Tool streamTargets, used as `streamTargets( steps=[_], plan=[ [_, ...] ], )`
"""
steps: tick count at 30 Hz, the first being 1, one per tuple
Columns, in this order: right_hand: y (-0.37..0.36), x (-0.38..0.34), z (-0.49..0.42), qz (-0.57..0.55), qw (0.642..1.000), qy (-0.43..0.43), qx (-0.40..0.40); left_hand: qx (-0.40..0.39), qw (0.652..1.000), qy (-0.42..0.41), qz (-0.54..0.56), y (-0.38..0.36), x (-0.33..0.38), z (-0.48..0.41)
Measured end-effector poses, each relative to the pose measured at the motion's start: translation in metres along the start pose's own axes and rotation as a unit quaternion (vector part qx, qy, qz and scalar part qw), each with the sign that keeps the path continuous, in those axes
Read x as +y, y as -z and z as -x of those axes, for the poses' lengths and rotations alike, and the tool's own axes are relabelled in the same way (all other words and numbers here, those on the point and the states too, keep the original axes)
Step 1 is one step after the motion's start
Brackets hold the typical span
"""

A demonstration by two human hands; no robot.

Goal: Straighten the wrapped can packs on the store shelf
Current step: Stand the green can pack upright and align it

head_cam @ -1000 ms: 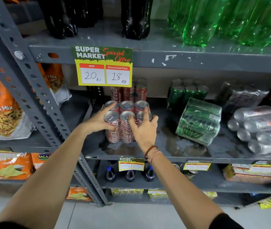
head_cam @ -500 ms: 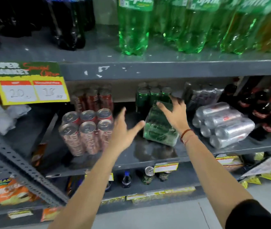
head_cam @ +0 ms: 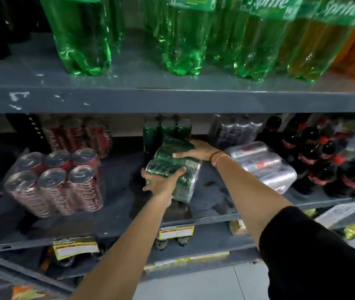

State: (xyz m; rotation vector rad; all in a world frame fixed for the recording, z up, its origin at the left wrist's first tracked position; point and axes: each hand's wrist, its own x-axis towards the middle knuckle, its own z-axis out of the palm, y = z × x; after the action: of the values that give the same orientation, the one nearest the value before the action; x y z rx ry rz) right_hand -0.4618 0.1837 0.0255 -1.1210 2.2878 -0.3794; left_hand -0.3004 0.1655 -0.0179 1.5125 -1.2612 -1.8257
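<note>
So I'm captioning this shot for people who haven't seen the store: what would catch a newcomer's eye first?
Most striking is the plastic-wrapped pack of green cans at the middle of the grey metal shelf, lying tilted with the left hand under its near end and the right hand on top. Left of it stands an upright wrapped pack of red cans; tall green plastic bottles line the shelf above.
</note>
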Motion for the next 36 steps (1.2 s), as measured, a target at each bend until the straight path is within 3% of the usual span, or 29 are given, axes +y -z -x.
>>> streamTargets(
  steps=[6, 9, 12, 14, 17, 21, 23, 25, 28, 31, 34, 36],
  plan=[
    [-0.008, 0.004, 0.007, -0.040, 0.996, 0.028, 0.075, 0.002, 0.998, -0.058, 0.022, 0.004, -0.001, -0.005],
    [-0.017, 0.017, 0.019, -0.153, 0.977, 0.034, 0.142, -0.003, 0.983, -0.174, -0.052, 0.009, 0.003, -0.003],
    [-0.043, 0.034, 0.034, -0.342, 0.917, 0.045, 0.198, -0.029, 0.926, -0.328, -0.186, 0.020, 0.010, -0.005],
    [-0.061, 0.041, 0.041, -0.386, 0.891, 0.048, 0.234, -0.061, 0.873, -0.406, -0.263, 0.029, 0.012, -0.009],
    [-0.085, 0.047, 0.050, -0.382, 0.886, 0.038, 0.261, -0.081, 0.812, -0.456, -0.355, 0.040, 0.002, -0.015],
    [-0.108, 0.052, 0.064, -0.373, 0.884, 0.063, 0.274, -0.072, 0.774, -0.491, -0.393, 0.051, -0.020, -0.018],
    [-0.105, 0.053, 0.066, -0.373, 0.886, 0.072, 0.265, -0.071, 0.779, -0.489, -0.386, 0.054, -0.020, -0.016],
    [-0.094, 0.055, 0.067, -0.387, 0.885, 0.088, 0.243, -0.074, 0.807, -0.478, -0.340, 0.052, -0.018, -0.008],
    [-0.065, 0.052, 0.062, -0.421, 0.870, 0.099, 0.238, -0.035, 0.887, -0.416, -0.197, 0.040, -0.025, 0.016],
    [-0.032, 0.039, 0.047, -0.408, 0.887, 0.094, 0.194, 0.006, 0.945, -0.316, -0.085, 0.018, -0.034, 0.039],
    [-0.014, 0.027, 0.034, -0.340, 0.927, 0.112, 0.109, -0.004, 0.957, -0.270, -0.101, -0.006, -0.027, 0.044],
    [-0.015, 0.026, 0.033, -0.335, 0.931, 0.105, 0.097, 0.008, 0.958, -0.260, -0.123, -0.015, -0.024, 0.040]
  ],
)
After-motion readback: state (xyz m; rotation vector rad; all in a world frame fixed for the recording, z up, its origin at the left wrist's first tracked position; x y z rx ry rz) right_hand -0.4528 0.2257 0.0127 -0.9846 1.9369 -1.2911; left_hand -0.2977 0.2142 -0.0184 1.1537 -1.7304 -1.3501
